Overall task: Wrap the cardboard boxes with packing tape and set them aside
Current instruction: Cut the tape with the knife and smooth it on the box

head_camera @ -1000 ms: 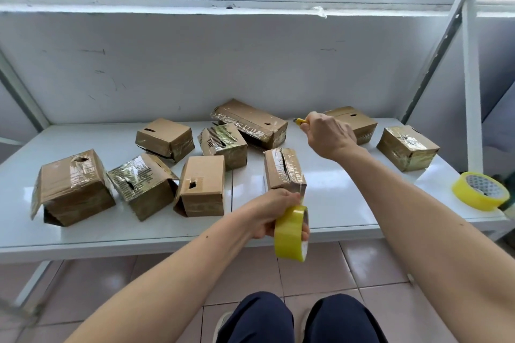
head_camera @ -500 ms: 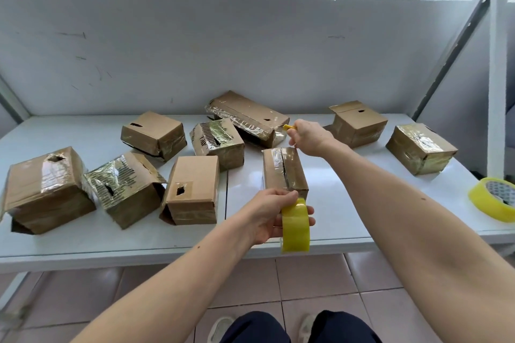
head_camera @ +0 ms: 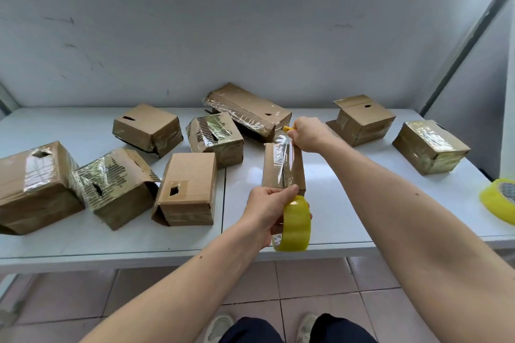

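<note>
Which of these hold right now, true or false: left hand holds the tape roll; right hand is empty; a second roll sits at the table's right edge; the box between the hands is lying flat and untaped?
1. The left hand holds the tape roll. True.
2. The right hand is empty. False: it grips a small yellow tool.
3. A second roll sits at the table right edge. True.
4. The box between the hands is untaped. False: clear tape already runs across it.

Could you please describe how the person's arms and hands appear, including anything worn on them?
Both forearms are bare, with no sleeves in view. The left hand and right hand wear no gloves, rings, watch or bracelets. A few small dark moles dot the forearms.
</note>
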`<state>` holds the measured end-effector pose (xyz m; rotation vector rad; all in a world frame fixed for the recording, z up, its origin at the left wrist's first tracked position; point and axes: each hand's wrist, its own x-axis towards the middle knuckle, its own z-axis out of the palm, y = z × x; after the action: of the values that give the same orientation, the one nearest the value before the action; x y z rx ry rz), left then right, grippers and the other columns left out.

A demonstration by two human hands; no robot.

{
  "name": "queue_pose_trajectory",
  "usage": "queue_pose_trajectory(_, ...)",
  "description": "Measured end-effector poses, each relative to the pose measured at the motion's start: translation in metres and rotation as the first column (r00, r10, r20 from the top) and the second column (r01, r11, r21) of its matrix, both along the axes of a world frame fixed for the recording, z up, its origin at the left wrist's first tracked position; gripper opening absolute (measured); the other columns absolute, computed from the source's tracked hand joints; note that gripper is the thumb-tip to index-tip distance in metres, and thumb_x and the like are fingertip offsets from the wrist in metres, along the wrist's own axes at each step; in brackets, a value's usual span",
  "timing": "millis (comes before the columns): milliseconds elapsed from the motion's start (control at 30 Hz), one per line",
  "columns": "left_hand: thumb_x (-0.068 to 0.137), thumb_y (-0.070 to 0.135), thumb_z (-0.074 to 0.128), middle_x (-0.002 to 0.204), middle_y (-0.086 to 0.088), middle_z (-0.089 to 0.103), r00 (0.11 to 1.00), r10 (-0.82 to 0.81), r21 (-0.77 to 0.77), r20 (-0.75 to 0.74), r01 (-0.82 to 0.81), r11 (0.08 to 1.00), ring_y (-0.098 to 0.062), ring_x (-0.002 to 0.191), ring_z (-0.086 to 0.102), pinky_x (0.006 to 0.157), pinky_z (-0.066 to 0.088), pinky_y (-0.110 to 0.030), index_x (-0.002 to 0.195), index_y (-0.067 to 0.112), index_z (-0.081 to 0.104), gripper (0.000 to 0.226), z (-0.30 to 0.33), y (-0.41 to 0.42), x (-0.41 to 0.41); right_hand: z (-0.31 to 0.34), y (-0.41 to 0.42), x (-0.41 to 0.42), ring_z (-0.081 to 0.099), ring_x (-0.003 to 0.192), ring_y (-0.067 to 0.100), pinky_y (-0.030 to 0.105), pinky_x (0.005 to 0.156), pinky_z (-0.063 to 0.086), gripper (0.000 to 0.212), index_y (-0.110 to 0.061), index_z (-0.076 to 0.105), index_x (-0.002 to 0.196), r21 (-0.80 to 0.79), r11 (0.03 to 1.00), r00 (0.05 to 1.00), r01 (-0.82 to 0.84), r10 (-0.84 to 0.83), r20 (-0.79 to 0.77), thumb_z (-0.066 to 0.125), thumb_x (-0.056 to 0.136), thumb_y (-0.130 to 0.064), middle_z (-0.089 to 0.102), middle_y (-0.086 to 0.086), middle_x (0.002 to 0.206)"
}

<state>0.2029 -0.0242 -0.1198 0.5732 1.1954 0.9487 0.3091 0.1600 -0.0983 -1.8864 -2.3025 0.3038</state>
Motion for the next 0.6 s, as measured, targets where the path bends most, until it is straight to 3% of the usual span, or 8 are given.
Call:
queue_pose_trajectory(100, 0.088, 0.019, 0.075, 0.097, -0.026, 0.074, 0.998, 0.06, -0.015, -0.014, -0.06, 0.998, -0.034, 0.072, 0.074, 0.056, 0.059, -0.032, 0.102, -0.001, 0.068, 0.025, -0.002, 0.002, 0.0, -0.006, -0.001, -0.002, 0.058, 0.089, 0.03, 0.038, 0.076, 0.048, 0.023, -0.011, 0.055, 0.092, 0.004, 1.0, 1.0, 0.009, -0.009, 0.017, 0.049, 0.102, -0.031, 0.061, 0.01, 0.096)
queue_pose_trajectory(233, 0.079, 0.026, 0.084, 0.102, -0.025, 0.073, 0.994, 0.088, -0.022, -0.063, -0.089, 0.996, -0.04, 0.091, 0.073, 0.064, 0.06, -0.037, 0.104, 0.003, 0.068, 0.037, -0.005, 0.005, -0.001, -0.014, -0.005, -0.004, 0.057, 0.093, 0.029, 0.036, 0.075, 0.046, 0.02, -0.013, 0.057, 0.098, 0.022, 0.999, 0.998, 0.049, -0.05, 0.031, 0.049, 0.102, -0.03, 0.056, 0.007, 0.095)
queue_pose_trajectory(367, 0.08, 0.025, 0.083, 0.105, -0.026, 0.072, 0.994, 0.081, -0.025, -0.079, -0.083, 0.996, -0.034, 0.083, 0.072, 0.059, 0.058, -0.034, 0.103, 0.004, 0.068, 0.035, -0.006, 0.005, -0.003, -0.017, -0.004, -0.006, 0.056, 0.091, 0.028, 0.035, 0.073, 0.044, 0.016, -0.014, 0.057, 0.099, 0.009, 0.997, 0.997, 0.08, -0.08, 0.022, 0.051, 0.1, -0.029, 0.058, 0.007, 0.097)
queue_pose_trajectory(500, 0.082, 0.024, 0.081, 0.096, -0.022, 0.073, 0.995, 0.064, -0.022, -0.074, -0.066, 0.998, -0.032, 0.077, 0.071, 0.057, 0.057, -0.031, 0.103, 0.004, 0.067, 0.032, -0.005, 0.006, -0.006, -0.021, 0.001, -0.004, 0.062, 0.093, 0.028, 0.039, 0.078, 0.053, 0.014, -0.013, 0.063, 0.094, -0.064, 0.986, 0.974, 0.156, -0.164, -0.154, 0.062, 0.093, -0.027, 0.066, 0.009, 0.098)
queue_pose_trajectory(600, 0.084, 0.023, 0.08, 0.088, -0.017, 0.069, 0.996, 0.047, -0.022, -0.072, -0.049, 0.999, -0.026, 0.067, 0.068, 0.053, 0.057, -0.028, 0.098, 0.007, 0.066, 0.026, -0.002, 0.006, -0.006, -0.023, 0.004, -0.001, 0.063, 0.086, 0.027, 0.039, 0.073, 0.054, 0.025, -0.009, 0.064, 0.084, -0.124, 0.966, 0.916, 0.227, -0.256, -0.31, 0.076, 0.083, -0.032, 0.066, 0.01, 0.091)
